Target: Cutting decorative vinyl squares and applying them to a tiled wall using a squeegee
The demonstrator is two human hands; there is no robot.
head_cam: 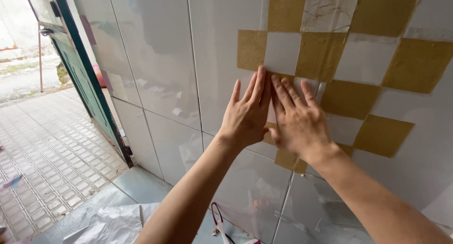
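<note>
Both my hands press flat against a glossy white tiled wall (160, 60). My left hand (246, 113) and my right hand (298, 117) lie side by side, fingers spread and pointing up, over a square sticker piece that they mostly hide. Around them a checker pattern of gold glitter squares (251, 49) and white squares (282, 53) covers the wall up and to the right. A gold square edge (289, 160) shows just below my right palm. Neither hand grips anything.
A dark green door (80, 69) stands open at the left, leading to a paved yard (42, 154). White crumpled sheets (111, 225) lie on the floor below. Red-handled scissors (218, 220) rest near the wall's base.
</note>
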